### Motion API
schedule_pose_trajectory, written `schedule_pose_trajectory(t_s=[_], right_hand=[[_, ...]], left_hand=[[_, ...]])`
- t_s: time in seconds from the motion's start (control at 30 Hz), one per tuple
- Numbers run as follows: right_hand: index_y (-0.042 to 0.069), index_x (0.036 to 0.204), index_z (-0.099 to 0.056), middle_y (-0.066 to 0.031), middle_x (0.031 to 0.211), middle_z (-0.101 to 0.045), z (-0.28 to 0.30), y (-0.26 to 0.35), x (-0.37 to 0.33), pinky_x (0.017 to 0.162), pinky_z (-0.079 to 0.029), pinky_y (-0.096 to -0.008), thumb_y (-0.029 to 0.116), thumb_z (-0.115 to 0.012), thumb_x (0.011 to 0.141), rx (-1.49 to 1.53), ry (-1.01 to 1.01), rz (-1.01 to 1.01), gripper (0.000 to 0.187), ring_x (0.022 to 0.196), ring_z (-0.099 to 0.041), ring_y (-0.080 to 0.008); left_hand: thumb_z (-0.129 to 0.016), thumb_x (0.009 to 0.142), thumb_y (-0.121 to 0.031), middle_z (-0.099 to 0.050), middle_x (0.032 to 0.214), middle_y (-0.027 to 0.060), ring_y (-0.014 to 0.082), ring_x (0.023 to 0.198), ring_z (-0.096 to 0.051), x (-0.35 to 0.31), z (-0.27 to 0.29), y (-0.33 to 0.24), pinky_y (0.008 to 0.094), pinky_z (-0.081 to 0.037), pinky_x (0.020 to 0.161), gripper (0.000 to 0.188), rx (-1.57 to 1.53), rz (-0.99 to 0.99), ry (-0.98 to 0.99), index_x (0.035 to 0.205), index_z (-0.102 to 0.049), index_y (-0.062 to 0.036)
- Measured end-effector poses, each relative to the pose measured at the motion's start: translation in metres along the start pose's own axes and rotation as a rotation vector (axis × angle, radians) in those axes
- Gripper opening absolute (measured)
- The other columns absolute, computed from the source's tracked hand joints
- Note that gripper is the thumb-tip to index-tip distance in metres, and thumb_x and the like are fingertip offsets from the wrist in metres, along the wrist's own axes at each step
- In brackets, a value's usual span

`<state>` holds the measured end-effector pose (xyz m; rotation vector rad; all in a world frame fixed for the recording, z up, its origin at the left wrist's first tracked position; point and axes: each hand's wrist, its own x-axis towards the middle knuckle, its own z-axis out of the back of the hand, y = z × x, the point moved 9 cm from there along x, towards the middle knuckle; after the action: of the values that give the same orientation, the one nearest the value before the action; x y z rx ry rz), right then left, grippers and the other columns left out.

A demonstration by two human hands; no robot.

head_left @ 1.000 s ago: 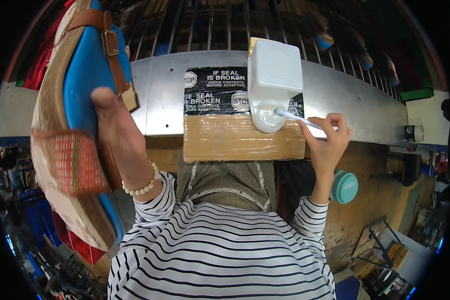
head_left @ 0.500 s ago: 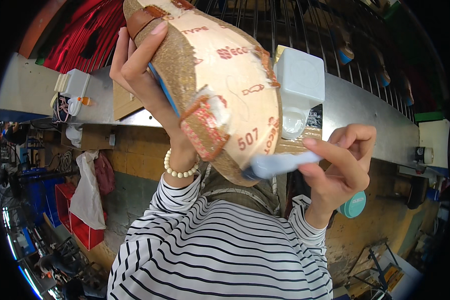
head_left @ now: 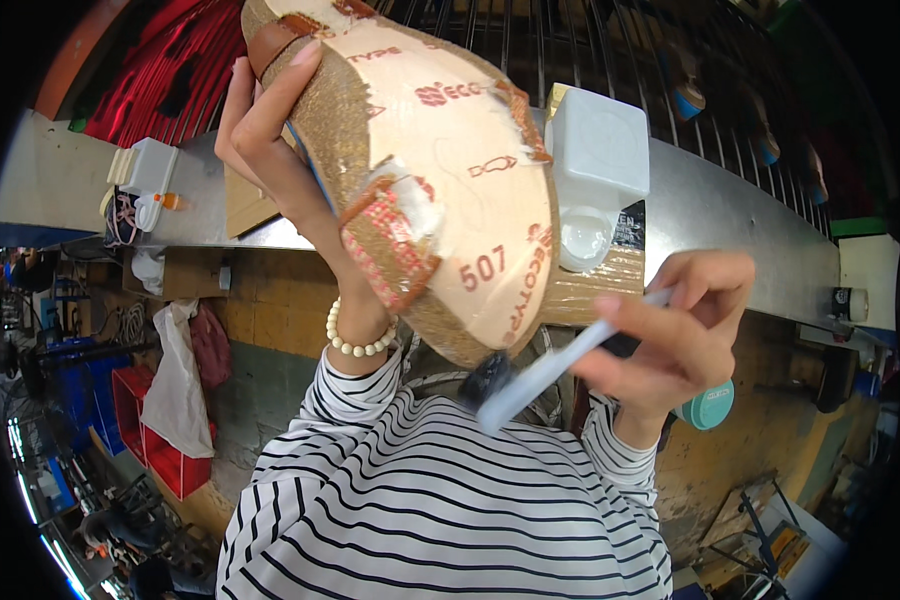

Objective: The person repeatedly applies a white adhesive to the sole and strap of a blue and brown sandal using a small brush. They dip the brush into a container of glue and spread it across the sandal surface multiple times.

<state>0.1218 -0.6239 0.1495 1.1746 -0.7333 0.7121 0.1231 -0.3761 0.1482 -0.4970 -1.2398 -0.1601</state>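
My left hand (head_left: 275, 125) grips a sandal (head_left: 435, 190) along its left edge and holds it up with the underside facing me. That underside is cream with red print, bordered by rough brown cork-like material. Brown strap ends are folded onto it, one with a red-patterned, frayed piece. Between the fingers of my right hand (head_left: 675, 335) is a brush (head_left: 542, 377) with a pale handle. Its dark bristles are just below the sandal's near end; whether they touch it I cannot tell.
A white square container (head_left: 602, 145) with a small cup (head_left: 584, 238) stands on the metal bench beside the sandal. Brown cardboard (head_left: 595, 297) lies below it. Dark metal rods (head_left: 660, 60) run behind, with shoes hanging at the right. A teal round lid (head_left: 711, 405) is below my right hand.
The brush has swung downward, so its bristle end is lower and its handle more slanted. The sandal has shifted slightly left and tilted a little.
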Motion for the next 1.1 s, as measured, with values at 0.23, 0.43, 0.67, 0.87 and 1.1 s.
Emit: schedule_pose_trajectory(t_s=[0.23,0.43,0.67,0.87,1.1], right_hand=[[0.016,0.087,-0.08,0.0013,0.09,-0.037,-0.001,-0.01,-0.006,0.059,-0.033,-0.0231,0.04,-0.094,0.048,-0.004,0.012,-0.045,0.048,0.073,-0.042,-0.0121],[0.012,0.087,-0.079,-0.001,0.09,-0.036,-0.002,-0.009,-0.006,0.065,-0.034,-0.0264,0.042,-0.092,0.055,-0.047,0.049,-0.007,0.046,0.074,-0.043,-0.0156],[0.011,0.086,-0.08,-0.0002,0.089,-0.037,0.0,-0.017,0.003,0.062,-0.033,-0.0249,0.036,-0.094,0.052,-0.012,0.087,-0.052,0.044,0.075,-0.042,-0.0132],[0.012,0.082,-0.08,-0.0011,0.092,-0.036,0.012,-0.033,0.003,0.063,-0.033,-0.0237,0.038,-0.094,0.053,-0.118,0.032,-0.148,0.042,0.074,-0.044,-0.0132],[0.011,0.085,-0.081,-0.0002,0.089,-0.036,0.008,-0.016,0.019,0.063,-0.034,-0.0253,0.034,-0.093,0.057,-0.122,0.075,0.003,0.038,0.077,-0.043,-0.0137]], left_hand=[[-0.072,0.088,-0.042,-0.044,0.135,0.016,0.0327,0.134,-0.038,-0.005,-0.002,0.008,0.0402,-0.031,0.111,0.062,-0.153,0.047,-0.076,0.134,-0.05,-0.006],[-0.074,0.087,-0.036,-0.043,0.136,0.0172,0.0338,0.134,-0.039,-0.003,-0.01,0.012,0.0407,-0.034,0.11,0.058,-0.215,0.049,-0.066,0.132,-0.051,-0.0078],[-0.077,0.085,-0.029,-0.042,0.138,0.0186,0.0351,0.134,-0.041,-0.003,-0.018,0.019,0.0413,-0.037,0.11,0.054,-0.31,0.087,-0.086,0.129,-0.052,-0.0099],[-0.079,0.083,-0.023,-0.04,0.139,0.0199,0.0362,0.134,-0.043,-0.002,-0.026,0.026,0.0418,-0.04,0.109,0.052,-0.414,0.138,-0.083,0.127,-0.053,-0.0117],[-0.081,0.081,-0.016,-0.039,0.14,0.0213,0.0375,0.134,-0.045,-0.018,-0.042,-0.003,0.0424,-0.044,0.109,0.051,-0.686,0.183,0.001,0.124,-0.054,-0.0138]])
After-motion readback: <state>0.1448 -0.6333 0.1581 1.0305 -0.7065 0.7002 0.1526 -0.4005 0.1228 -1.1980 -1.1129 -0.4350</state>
